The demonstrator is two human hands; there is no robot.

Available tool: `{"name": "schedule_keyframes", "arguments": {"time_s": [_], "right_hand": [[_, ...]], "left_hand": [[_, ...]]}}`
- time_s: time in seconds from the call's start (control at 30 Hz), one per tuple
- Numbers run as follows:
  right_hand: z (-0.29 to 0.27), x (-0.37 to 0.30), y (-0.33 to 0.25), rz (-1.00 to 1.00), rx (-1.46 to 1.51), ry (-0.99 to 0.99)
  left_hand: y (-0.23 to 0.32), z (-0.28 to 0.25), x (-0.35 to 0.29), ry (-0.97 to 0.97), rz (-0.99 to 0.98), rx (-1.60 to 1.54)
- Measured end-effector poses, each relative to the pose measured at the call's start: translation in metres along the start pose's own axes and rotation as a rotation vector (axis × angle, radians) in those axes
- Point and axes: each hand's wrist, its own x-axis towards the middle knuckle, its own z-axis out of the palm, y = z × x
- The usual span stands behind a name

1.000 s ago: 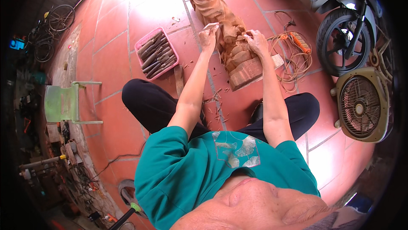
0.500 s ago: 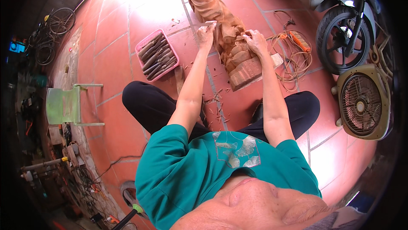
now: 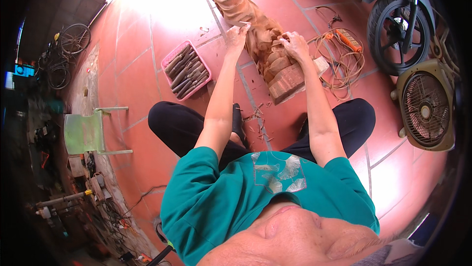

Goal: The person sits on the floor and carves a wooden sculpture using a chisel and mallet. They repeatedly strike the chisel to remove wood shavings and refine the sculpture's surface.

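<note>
Left hand (image 3: pixel 237 34) pinching pale scrap against wooden carving (image 3: pixel 263 40), right hand (image 3: pixel 294 45) gripping carving

carving (image 3: pixel 265 40): bare matt wood | tray (image 3: pixel 169 62): pink plastic | floor (image 3: pixel 142 35): glossy tile

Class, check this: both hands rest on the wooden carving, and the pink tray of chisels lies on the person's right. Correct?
Not quite. In the head view the pink tray of chisels lies on the person's left. Both the left hand and right hand do rest on the wooden carving.
</note>
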Motion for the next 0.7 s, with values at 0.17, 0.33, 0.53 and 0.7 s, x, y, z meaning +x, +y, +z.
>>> {"name": "schedule_keyframes", "arguments": {"time_s": [0.17, 0.33, 0.53, 0.7], "right_hand": [[-0.001, -0.002, -0.008, 0.009, 0.007, 0.008], [0.001, -0.007, 0.012, 0.053, 0.000, 0.047], [0.005, -0.003, 0.007, 0.035, 0.006, 0.055], [0.002, -0.007, 0.002, 0.041, 0.020, 0.051]], "left_hand": [[-0.010, 0.013, 0.004, 0.113, 0.227, -0.035], [0.018, -0.009, -0.005, -0.329, 0.018, -0.151], [0.006, 0.005, 0.024, -0.092, 0.089, -0.038], [0.007, 0.029, 0.018, 0.031, 0.382, 0.191]]}}
